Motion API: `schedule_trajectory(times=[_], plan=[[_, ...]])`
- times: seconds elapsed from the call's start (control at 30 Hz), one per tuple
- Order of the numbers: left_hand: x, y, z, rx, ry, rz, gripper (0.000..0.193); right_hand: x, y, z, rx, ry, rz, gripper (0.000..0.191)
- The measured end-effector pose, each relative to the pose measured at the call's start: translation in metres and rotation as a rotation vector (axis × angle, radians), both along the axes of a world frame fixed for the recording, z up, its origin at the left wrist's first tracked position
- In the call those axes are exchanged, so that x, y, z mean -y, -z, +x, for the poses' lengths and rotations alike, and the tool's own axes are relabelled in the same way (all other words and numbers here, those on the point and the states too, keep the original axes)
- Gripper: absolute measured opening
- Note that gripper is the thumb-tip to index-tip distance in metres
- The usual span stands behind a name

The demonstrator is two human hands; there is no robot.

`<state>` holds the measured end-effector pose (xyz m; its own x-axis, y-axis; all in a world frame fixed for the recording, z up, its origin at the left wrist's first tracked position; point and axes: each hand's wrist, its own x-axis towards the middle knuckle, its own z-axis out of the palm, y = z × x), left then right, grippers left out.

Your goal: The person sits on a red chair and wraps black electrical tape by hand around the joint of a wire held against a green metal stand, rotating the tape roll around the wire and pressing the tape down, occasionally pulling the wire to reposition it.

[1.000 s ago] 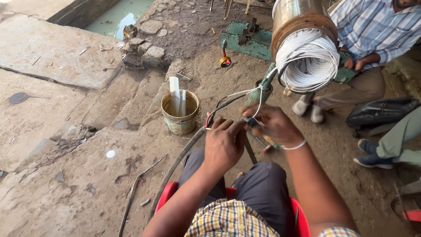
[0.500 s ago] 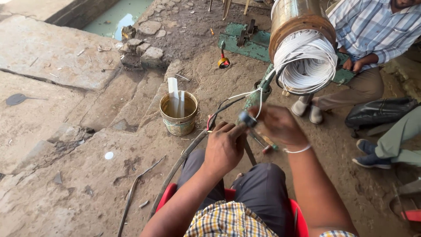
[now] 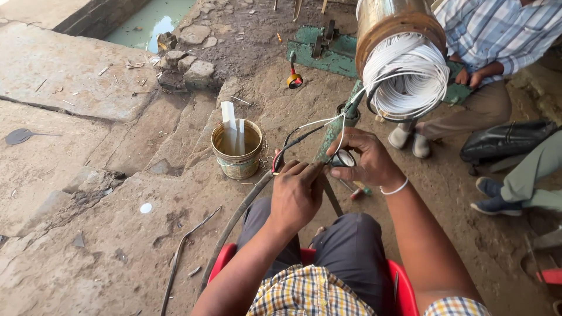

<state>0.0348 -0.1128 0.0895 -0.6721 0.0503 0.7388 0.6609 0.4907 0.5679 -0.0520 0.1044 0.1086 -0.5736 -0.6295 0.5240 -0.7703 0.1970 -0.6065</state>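
Head cam only here, looking straight down at the lap. The person sits on a red stool [image 3: 404,287] on bare dirt ground [image 3: 88,257], both hands working right in front of the knees.

Left hand [image 3: 295,193] is curled closed, knuckles up, fingertips pinching the cable bundle [image 3: 293,142] where the black and red leads come together. Right hand [image 3: 366,161] is just beside it, nearly touching, fingers wrapped round a small roll of dark tape [image 3: 344,158], with a white band on the wrist. So both hands are closed, one on the wires, one on the tape roll.

From between the hands thin white wires [image 3: 336,120] run up and to the right into the motor stator [image 3: 401,55], a big metal cylinder packed with white winding that hangs above and beyond the right hand. A thicker dark cable [image 3: 234,219] drops from the left hand down past the left knee to the ground.

Near the hands, to their left, stands a grubby little bucket [image 3: 237,151] of brownish liquid with white strips sticking out. Beyond it there are stones [image 3: 196,70] and a green pool [image 3: 155,20]. A green metal base [image 3: 325,50] lies behind the stator. Another person in a checked shirt [image 3: 492,32] sits on the far right, their hand resting by the stator.
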Motion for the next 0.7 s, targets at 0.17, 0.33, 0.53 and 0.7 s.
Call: schedule_trajectory(times=[0.17,0.33,0.53,0.7], plan=[[-0.001,0.004,-0.001,-0.032,0.004,-0.024,0.018,0.016,-0.014,0.008,0.474,-0.278,-0.217,0.041],[-0.006,0.003,-0.001,0.032,0.026,-0.025,0.021,0.033,-0.005,0.008,0.594,0.046,-0.305,0.034],[-0.001,-0.001,0.0,0.02,-0.002,-0.015,0.022,0.004,0.002,0.009,0.414,-0.19,-0.209,0.04],[-0.002,-0.003,0.003,0.033,0.005,-0.007,0.022,0.001,-0.006,0.004,-0.092,0.069,0.054,0.036]])
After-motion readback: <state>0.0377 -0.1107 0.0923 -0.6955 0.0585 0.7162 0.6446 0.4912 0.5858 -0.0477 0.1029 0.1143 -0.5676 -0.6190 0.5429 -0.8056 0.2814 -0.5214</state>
